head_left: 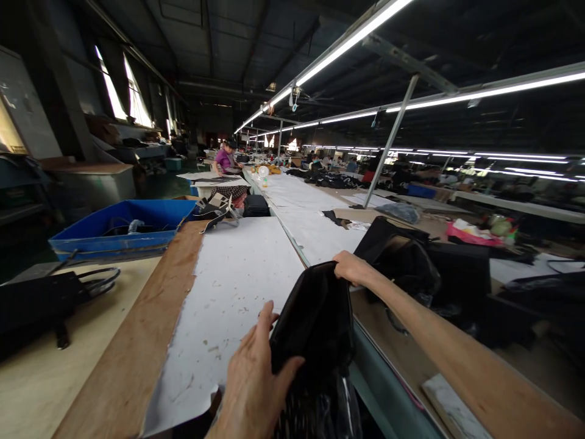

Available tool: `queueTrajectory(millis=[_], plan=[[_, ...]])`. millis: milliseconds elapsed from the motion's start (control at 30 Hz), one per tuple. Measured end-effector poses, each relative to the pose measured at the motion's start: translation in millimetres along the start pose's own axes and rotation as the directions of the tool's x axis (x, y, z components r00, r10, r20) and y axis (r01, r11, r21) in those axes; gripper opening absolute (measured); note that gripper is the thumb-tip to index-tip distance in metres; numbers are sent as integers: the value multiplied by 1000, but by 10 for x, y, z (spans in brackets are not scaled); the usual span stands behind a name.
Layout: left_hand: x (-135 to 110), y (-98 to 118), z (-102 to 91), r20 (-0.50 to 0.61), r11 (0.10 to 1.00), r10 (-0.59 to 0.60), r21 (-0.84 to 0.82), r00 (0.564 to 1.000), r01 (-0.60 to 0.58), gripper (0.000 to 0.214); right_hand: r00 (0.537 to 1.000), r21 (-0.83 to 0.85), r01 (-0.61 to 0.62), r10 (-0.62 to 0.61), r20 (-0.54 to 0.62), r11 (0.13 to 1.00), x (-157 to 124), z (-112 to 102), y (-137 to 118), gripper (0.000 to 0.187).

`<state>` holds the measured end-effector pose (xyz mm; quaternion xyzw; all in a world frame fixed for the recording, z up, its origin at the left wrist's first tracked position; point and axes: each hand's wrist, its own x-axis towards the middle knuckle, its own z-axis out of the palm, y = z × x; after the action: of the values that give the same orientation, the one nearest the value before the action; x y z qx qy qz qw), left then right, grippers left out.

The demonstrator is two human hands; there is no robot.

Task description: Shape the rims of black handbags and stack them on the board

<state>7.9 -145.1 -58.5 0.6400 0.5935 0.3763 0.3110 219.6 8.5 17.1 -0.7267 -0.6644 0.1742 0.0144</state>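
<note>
A black fabric bag is tilted up in front of me, its mouth facing me and its dark inside showing. My right hand pinches the bag's rim at the top right corner. Along the left side, my left hand grips the edge, with the thumb over the opening and the fingers around the outer side. Shiny clear plastic hangs at the lower part of the bag. What lies below it is hidden.
White paper covers the table beside a wooden board. A blue bin is at left. More black bags are piled at right near a slanted metal post. A person in purple is farther off.
</note>
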Motion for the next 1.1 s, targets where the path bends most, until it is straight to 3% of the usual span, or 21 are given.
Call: queueTrajectory(millis=[67,167,233,300,433,500,567,633,700,767,833,933,1100], plan=[[145,7,-173,51,999,-42,-31,998,44,72,1000,39,7,-8,9,999,-63,3,81,15],[453,-101,-514,193,993,27,-114,981,-5,44,999,97,24,-26,21,995,-155,-26,217,16],[678,-219,-713,337,983,66,-181,939,-4,29,999,124,25,-30,41,992,-202,-53,315,15],[864,-316,-834,410,975,93,-224,907,1,23,996,167,25,-39,81,986,-234,-57,412,14],[990,-355,-830,400,959,184,-275,898,-74,19,996,266,-2,-22,87,964,-266,40,554,13],[958,-333,-779,389,954,206,-284,898,-96,19,999,204,29,-32,16,979,-292,94,573,13],[909,-319,-747,378,955,189,-287,906,-80,19,989,42,79,-73,-126,996,-347,116,539,21],[868,-323,-738,363,954,168,-294,917,-58,20,934,-149,138,-178,-310,979,-433,114,450,30],[845,-337,-740,351,953,163,-299,922,-55,21,818,-305,273,-387,-425,912,-532,114,316,39],[836,-354,-736,344,952,170,-298,924,-64,21,687,-380,471,-601,-408,796,-615,140,168,37],[835,-370,-721,334,951,177,-300,926,-74,20,614,-342,617,-705,-355,709,-656,196,37,30],[835,-394,-694,310,951,174,-301,935,-78,20,618,-247,677,-718,-320,693,-643,302,-91,25],[817,-415,-690,273,958,135,-281,952,-56,24,661,-240,641,-683,-310,729,-572,366,-186,13]])
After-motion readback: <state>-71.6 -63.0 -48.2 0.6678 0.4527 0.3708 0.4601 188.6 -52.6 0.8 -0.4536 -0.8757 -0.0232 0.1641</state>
